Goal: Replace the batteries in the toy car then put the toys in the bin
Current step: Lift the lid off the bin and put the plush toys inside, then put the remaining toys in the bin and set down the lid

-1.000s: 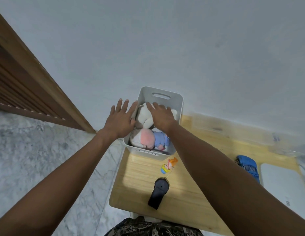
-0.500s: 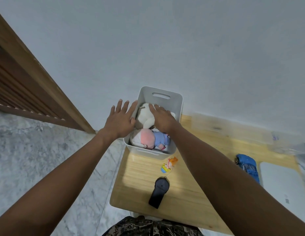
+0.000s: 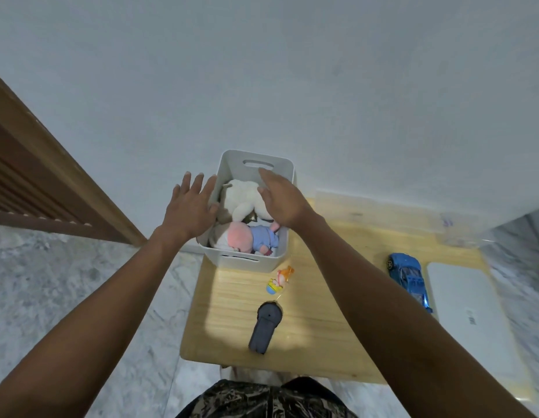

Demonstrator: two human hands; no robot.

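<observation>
Since the right hand (image 3: 280, 200) was lifted off the white plush (image 3: 242, 200), both hands are held open, left hand (image 3: 191, 209) at bin (image 3: 232, 164) wall; toy car (image 3: 408, 279) remains on table (image 3: 232, 303), unbinned.

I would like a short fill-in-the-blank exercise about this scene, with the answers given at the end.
1. The plush toys lie inside the white ____, on the wooden table.
2. The colour of the toy car on the table is ____.
3. The small orange and yellow toy lies between the bin and the dark ____.
4. The left hand has its fingers ____.

Answers: bin; blue; remote control; straight
</observation>
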